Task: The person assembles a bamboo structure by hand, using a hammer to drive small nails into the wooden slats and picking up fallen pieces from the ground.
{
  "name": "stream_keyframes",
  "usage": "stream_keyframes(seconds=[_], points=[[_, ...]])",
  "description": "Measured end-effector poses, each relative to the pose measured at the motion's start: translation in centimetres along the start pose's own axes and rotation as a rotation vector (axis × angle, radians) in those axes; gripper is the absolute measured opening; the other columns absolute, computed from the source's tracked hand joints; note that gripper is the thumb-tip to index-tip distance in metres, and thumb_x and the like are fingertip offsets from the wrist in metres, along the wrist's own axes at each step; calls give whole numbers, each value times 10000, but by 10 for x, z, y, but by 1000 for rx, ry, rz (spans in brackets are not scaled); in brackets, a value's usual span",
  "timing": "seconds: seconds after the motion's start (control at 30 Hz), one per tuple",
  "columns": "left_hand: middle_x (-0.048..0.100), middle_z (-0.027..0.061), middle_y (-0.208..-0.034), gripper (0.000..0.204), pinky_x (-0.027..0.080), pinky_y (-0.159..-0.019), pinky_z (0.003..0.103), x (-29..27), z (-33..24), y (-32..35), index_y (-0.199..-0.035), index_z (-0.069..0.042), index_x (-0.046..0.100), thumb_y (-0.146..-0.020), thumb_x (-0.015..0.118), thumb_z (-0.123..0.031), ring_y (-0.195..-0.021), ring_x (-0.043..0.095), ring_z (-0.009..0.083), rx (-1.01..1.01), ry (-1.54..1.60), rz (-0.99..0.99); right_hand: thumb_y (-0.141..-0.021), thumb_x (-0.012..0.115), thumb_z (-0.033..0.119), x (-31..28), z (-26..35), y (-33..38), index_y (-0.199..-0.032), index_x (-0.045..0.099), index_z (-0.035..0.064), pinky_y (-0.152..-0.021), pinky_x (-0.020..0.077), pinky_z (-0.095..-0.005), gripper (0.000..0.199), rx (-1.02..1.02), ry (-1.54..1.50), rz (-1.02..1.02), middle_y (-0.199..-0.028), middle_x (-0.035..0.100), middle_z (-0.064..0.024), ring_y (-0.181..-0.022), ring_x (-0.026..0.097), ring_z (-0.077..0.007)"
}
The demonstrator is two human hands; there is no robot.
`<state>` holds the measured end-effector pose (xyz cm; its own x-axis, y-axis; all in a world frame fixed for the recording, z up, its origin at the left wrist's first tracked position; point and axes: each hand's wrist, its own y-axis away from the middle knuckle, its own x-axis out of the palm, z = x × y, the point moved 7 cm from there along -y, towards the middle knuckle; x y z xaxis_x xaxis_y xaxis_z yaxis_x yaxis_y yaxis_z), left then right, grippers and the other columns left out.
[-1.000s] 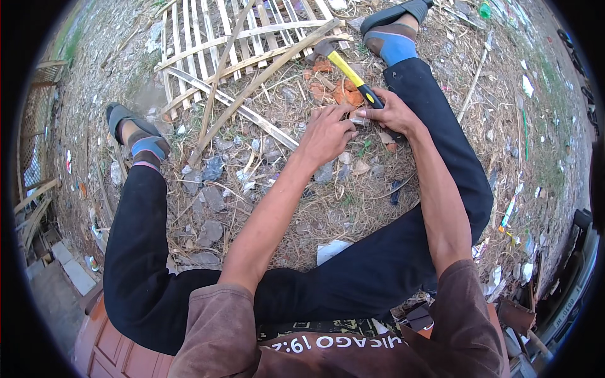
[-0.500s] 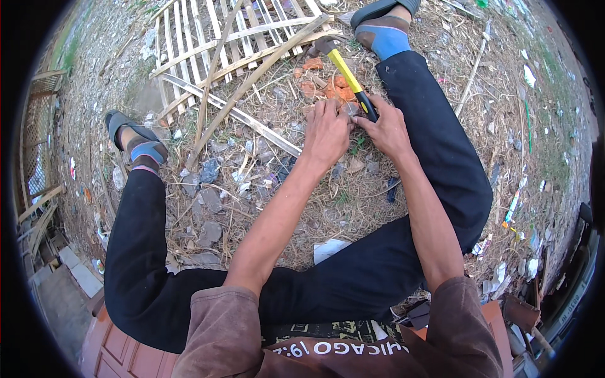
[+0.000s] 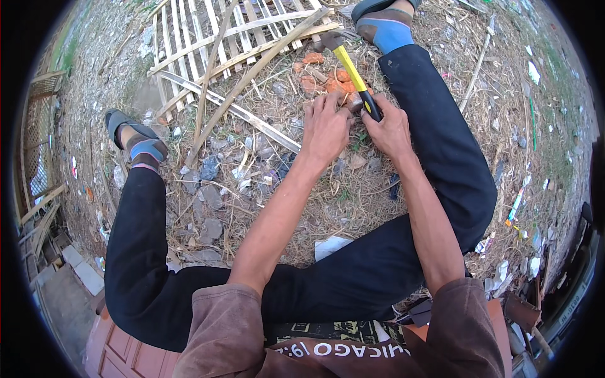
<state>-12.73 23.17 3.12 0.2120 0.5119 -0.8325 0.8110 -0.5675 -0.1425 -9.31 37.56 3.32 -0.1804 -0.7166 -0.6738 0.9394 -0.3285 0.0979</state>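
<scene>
While the right hand (image 3: 388, 129) holds the yellow-black claw hammer (image 3: 348, 67) beside orange brick pieces (image 3: 341, 75), the left hand (image 3: 326, 129) is curled narrow | its contents I cannot tell | hands hardly shifted since half-second ago, so striking seems not underway

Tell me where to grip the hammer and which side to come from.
The hammer is probably best held by its black grip, from the person's right: the straight handle slants toward that side, with the right hand at its near end, while the steel head points away from the person.
</scene>
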Motion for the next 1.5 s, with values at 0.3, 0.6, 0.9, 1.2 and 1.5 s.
stream_keyframes(seconds=[0.3, 0.6, 0.9, 1.2, 1.5], points=[[657, 130, -967, 177, 519, -755, 350, -4, 42, 4, -986, 29, 720, -924, 697, -135, -808, 662, 222, -366, 426, -171, -767, 656, 135, 3, -9, -7, -1242, 635, 58, -687, 506, -359, 482, 87, -140, 139, -777, 639, -177, -676, 623, -237], [645, 142, -909, 210, 488, -760, 433, 3, 37, -4, -969, 2, 726, -912, 696, -198, -817, 649, 321, -457, 414, -159, -745, 684, 139, 5, -27, -15, -1305, 608, 27, -689, 501, -327, 577, 159, -266, 275, -878, 658, -109, -720, 592, -153], [639, 145, -878, 214, 484, -725, 423, 2, 49, 1, -936, 13, 729, -904, 718, -198, -785, 653, 291, -518, 424, -131, -748, 667, 125, 19, -27, -14, -1295, 631, 48, -588, 489, -313, 553, 218, -445, 304, -809, 661, -76, -622, 587, -125], [687, 152, -1077, 184, 506, -859, 383, -1, 13, -8, -956, 35, 719, -891, 735, -137, -983, 665, 291, -91, 463, -247, -784, 619, 21, 11, -32, -12, -1214, 618, 4, -499, 467, -245, 430, 223, -694, 241, -1058, 723, -63, -555, 542, -60], [618, 183, -1226, 195, 481, -936, 471, 16, -13, -13, -1078, 35, 619, -910, 652, -58, -1073, 610, 389, 95, 133, -243, -819, 612, -7, 5, -36, -11, -1118, 593, -21, -466, 459, -227, 300, 247, -759, 94, -1065, 717, -53, -559, 545, -55]])
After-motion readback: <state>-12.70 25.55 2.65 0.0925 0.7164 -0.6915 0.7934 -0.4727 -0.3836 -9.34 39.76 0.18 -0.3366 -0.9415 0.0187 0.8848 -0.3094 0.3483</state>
